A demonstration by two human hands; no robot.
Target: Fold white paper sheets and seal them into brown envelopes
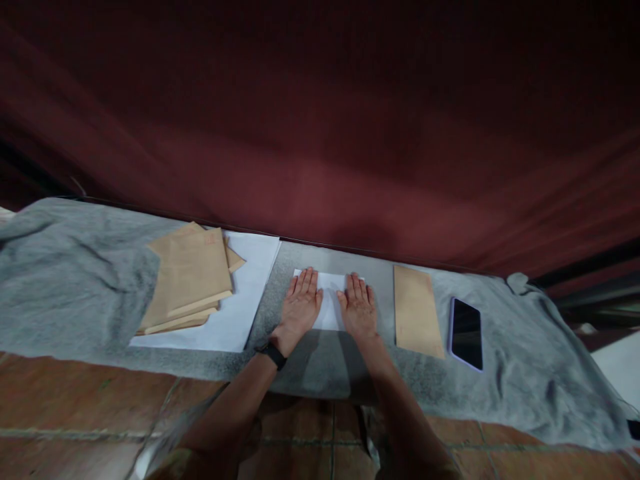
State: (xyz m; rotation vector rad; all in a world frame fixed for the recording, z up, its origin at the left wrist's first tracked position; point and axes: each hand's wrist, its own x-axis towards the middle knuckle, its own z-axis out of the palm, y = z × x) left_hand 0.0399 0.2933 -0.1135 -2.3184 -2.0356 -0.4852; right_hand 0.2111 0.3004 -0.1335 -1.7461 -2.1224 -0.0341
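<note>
A small sheet of white paper (330, 309) lies on the grey cloth (320, 363) in the middle. My left hand (303, 301), with a black band on the wrist, rests flat on the paper's left part. On its right part my right hand (359, 307) lies flat too, palm down. Both hands have their fingers stretched forward, and a strip of paper shows between them. Right of my right hand, apart from it, is a single brown envelope (417, 311).
At the left, several brown envelopes (195, 273) are piled on large white sheets (250, 293). A phone with a purple edge (467, 335) lies right of the single envelope. A dark red curtain (320, 147) hangs behind the cloth. Brown floor tiles (80, 400) show in front.
</note>
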